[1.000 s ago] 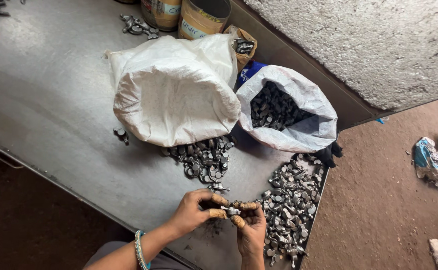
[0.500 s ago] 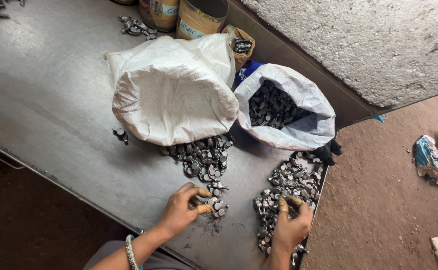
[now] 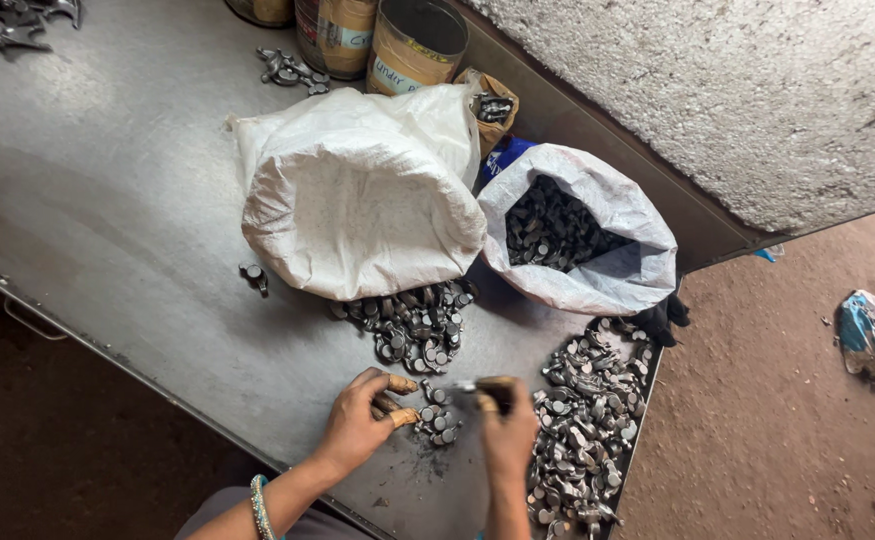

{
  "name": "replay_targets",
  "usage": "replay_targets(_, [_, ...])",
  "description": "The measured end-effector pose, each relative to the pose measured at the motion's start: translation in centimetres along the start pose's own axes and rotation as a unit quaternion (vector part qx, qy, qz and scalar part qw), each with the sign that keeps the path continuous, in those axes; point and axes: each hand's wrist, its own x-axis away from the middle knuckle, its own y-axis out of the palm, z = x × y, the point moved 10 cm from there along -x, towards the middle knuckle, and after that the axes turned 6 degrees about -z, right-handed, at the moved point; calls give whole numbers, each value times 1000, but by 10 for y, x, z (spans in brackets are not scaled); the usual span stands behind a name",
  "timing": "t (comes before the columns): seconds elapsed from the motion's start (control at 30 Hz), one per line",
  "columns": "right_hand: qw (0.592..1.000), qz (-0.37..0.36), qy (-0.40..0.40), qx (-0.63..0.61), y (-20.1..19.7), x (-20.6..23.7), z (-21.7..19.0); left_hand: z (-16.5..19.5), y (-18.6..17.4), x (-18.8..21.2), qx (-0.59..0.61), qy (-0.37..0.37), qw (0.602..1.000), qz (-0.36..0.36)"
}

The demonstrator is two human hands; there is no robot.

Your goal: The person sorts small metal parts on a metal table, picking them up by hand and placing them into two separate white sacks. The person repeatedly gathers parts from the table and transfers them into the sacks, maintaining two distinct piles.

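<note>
The left hand (image 3: pixel 362 425) curls loosely over a few small metal parts (image 3: pixel 435 418) near the table's near edge; the right hand (image 3: pixel 505 432) pinches one part. By my judgement much is sorted: a large heap (image 3: pixel 582 420) fills the near right corner, a smaller pile (image 3: pixel 412 325) remains below the white sack (image 3: pixel 357 195). The metal table (image 3: pixel 117 210) lies bare leftward

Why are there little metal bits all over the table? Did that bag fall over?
Yes, the big white sack lies on its side, with metal pieces spilling from its mouth onto the table. Two strays sit apart. The other sack stands open, holding its load.
</note>
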Motion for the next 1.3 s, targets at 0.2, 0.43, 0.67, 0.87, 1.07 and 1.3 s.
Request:
replay_targets(0.2, [927, 269, -115, 233, -137, 44, -106, 54, 0, 33, -77, -27, 996, -47])
replay_targets(0.43, [983, -113, -86, 115, -109, 115, -257, 199, -6, 126, -222, 22, 974, -36])
replay_targets(0.67, [991, -127, -20, 40, -135, 118, -228, 228, -13, 154, -212, 8, 977, -39])
replay_targets(0.87, [744, -180, 153, -625, -242, 181, -241, 384, -24, 221, -169, 21, 985, -22])
replay_targets(1.07, [734, -188, 130, -639, -363, 246, -332, 537, -27, 281, -153, 26, 988, -15])
replay_targets(1.3, [716, -147, 127, -670, -434, 270, -360, 598, -24, 308, -144, -13, 989, -24])
